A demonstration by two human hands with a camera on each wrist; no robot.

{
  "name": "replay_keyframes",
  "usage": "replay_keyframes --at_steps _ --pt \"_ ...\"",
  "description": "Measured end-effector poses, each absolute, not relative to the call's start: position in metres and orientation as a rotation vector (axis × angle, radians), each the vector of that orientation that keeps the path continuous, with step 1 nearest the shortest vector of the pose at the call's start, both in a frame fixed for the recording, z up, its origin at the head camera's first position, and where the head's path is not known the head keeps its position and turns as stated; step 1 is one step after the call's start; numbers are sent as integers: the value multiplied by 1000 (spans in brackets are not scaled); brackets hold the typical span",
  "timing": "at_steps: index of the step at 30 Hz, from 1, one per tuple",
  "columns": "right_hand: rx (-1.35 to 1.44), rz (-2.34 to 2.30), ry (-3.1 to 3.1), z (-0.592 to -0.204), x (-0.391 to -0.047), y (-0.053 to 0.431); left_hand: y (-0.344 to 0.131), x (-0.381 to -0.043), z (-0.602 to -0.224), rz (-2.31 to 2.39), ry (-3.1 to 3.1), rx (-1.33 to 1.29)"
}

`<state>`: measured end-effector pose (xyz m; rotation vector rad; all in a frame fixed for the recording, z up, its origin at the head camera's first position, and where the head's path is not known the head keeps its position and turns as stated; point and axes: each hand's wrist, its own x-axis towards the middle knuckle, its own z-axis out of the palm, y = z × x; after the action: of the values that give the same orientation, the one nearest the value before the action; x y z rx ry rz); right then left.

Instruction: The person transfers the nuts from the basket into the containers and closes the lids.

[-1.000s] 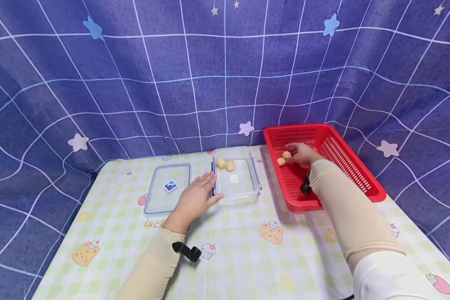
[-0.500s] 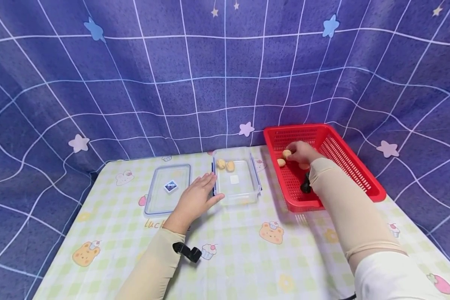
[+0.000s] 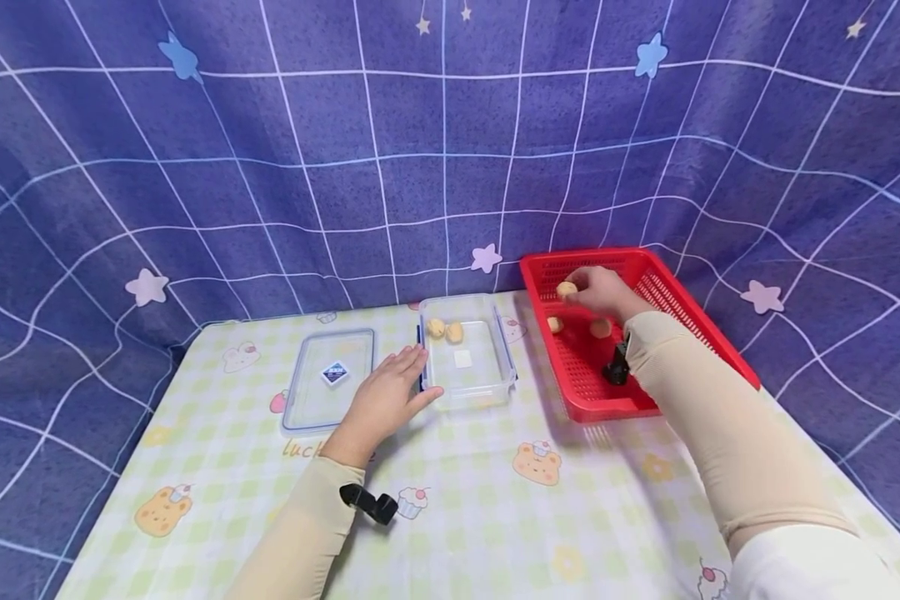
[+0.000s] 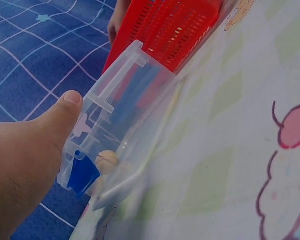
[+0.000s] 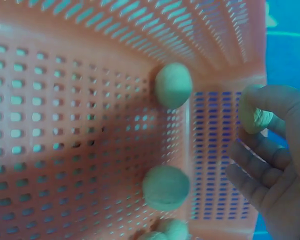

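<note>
My right hand pinches a walnut between thumb and fingers, raised over the far left part of the red basket. More walnuts lie on the basket's floor, one by the left wall and one under the hand. In the right wrist view several walnuts show in the basket. My left hand lies with straight fingers against the left side of a clear plastic food container. Two walnuts sit at that container's far left. A blue clip hangs from its side.
The container's clear lid, with a blue label, lies flat on the table left of it. A checked cartoon cloth covers the table. Behind hangs a blue grid-patterned curtain.
My right hand has taken hold of a walnut in the basket and lifted it up and slightly left. My left hand stays at the container. The head view has shifted slightly.
</note>
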<state>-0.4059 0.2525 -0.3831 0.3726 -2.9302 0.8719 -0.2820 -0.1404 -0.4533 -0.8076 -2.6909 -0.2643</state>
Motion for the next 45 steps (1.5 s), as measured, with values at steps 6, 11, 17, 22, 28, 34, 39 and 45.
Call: replay_keyframes --at_steps 6,11,17,22,28,34,39,45 --pt "346 922 -2882 -369 -392 241 -142 -283 -452 -275 -2678 -812" --pt "369 922 -2851 -361 -384 230 -142 -283 -451 -276 -2685 -811" --pt "389 964 -2817 -355 -377 216 -141 -283 -450 -275 -2691 -819" --pt "412 993 -2800 -351 -373 203 -140 -283 -450 -269 -2694 -823" --pt "467 1012 -2769 -344 -370 184 -141 -283 -451 -264 -2702 -814" --pt "507 964 -2744 -341 -368 168 -140 -281 -450 -271 -2704 -812" --pt "508 922 -2772 -340 -367 155 -140 -281 -452 -276 -2702 -810" --pt "482 933 -2810 -337 -368 142 -139 -283 -454 -283 -2705 -806"
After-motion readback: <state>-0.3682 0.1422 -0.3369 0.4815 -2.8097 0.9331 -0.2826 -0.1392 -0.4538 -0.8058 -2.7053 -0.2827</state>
